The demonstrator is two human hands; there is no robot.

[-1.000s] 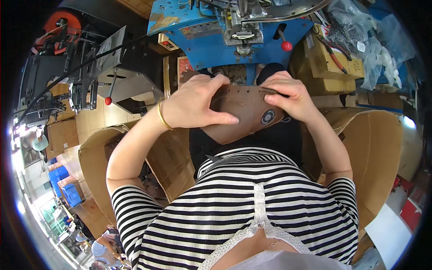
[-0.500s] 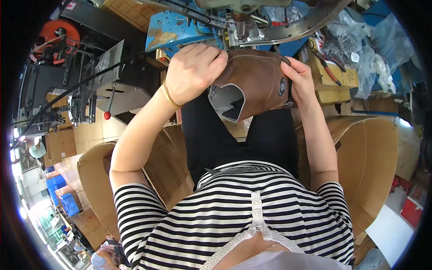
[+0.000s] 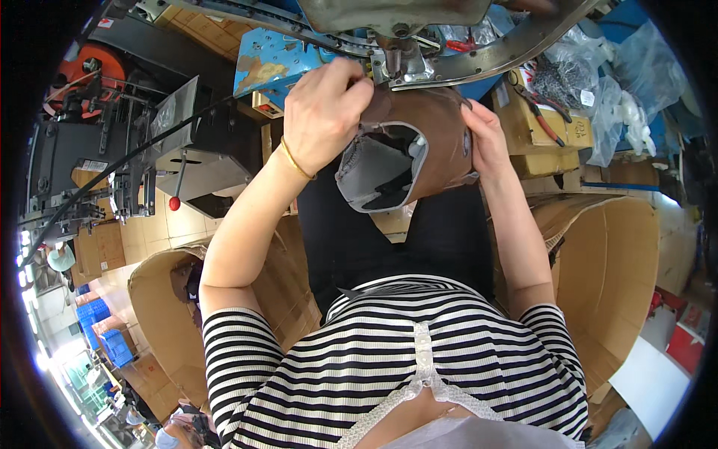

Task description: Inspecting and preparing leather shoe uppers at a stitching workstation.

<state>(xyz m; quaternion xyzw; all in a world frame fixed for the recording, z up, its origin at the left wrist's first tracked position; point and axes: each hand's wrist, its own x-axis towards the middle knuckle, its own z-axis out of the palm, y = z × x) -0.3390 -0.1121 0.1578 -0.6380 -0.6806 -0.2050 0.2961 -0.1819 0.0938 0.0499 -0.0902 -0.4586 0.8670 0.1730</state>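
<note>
A brown leather shoe upper [image 3: 446, 142] with a grey lining hangs between my two hands, tilted, its wide opening facing me. My left hand [image 3: 327, 112] is closed on its upper left edge, the fingertips hidden behind the fist. On the other side my right hand [image 3: 486, 138] grips the right edge, thumb on the outside and the other fingers mostly hidden. The top of the upper is right below the metal head [image 3: 394, 56] of a machine; whether it touches the machine I cannot tell.
A curved metal rail [image 3: 493, 67] sweeps right from the machine head. Pliers with red handles [image 3: 546, 120] lie on cardboard boxes [image 3: 535, 138] at right. Large open cartons [image 3: 609, 284] [image 3: 168, 299] flank my legs. Further left stands a black machine with a red-knobbed lever [image 3: 175, 202].
The shoe upper has turned so that its opening faces me more, showing more grey lining. It has shifted slightly left, both hands keeping hold. The view has shifted a little too.
</note>
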